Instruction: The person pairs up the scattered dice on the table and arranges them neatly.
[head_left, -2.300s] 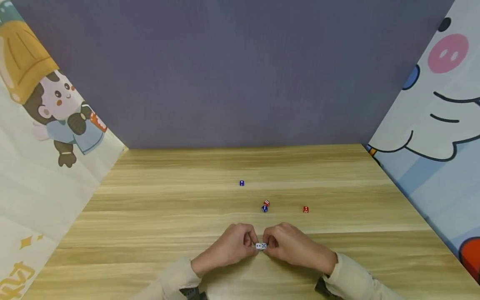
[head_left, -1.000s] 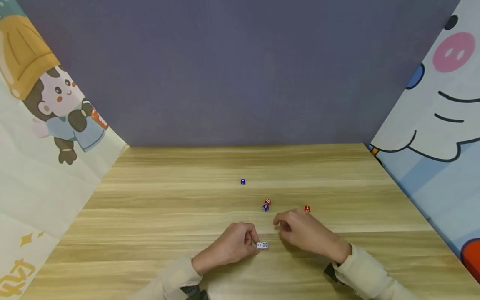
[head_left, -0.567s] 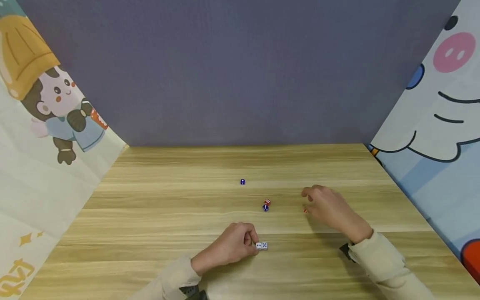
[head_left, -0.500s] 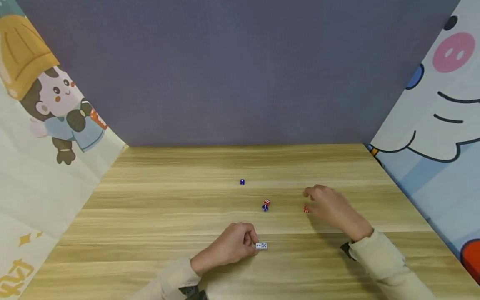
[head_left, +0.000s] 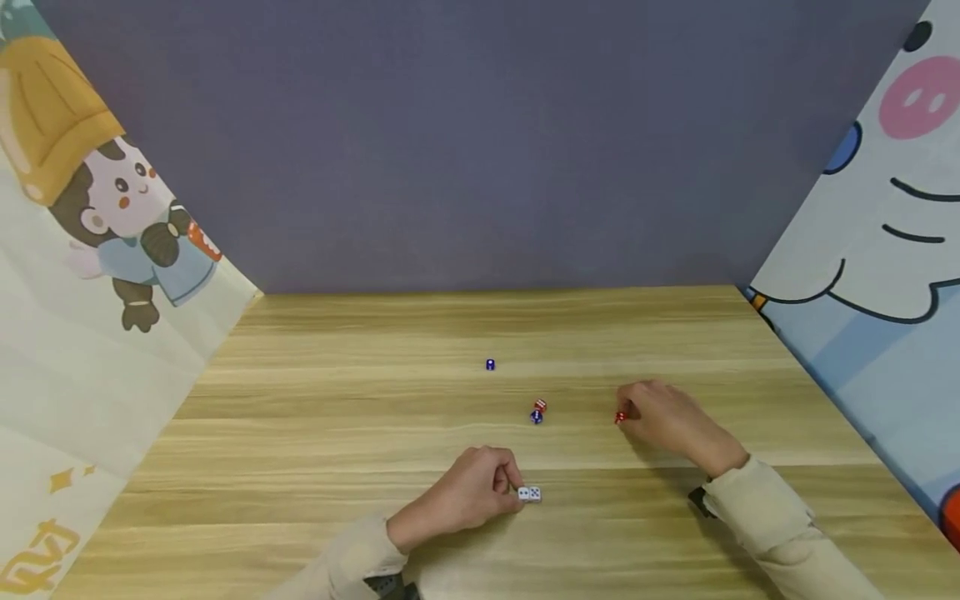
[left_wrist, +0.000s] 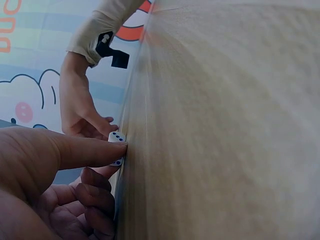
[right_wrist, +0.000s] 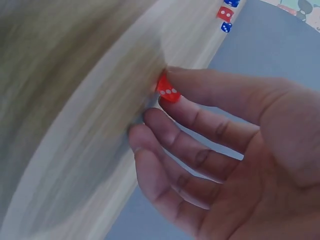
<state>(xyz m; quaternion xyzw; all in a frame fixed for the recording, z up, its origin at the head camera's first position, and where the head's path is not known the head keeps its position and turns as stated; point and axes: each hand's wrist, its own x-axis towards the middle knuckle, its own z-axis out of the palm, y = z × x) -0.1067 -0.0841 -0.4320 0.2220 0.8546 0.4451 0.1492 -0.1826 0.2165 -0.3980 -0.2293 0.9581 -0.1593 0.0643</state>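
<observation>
Fingertips of the right hand (head_left: 667,419) pinch a red die (right_wrist: 169,93) at the tabletop (head_left: 315,400); the left hand (head_left: 469,490) pinches one of two touching white dice (head_left: 528,494). Grasping the red one seems the step; any lift needs steadiness.

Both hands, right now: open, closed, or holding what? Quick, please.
Left hand: holding a white die, the nearer to it of two side by side.
Right hand: holding a red die.
</observation>
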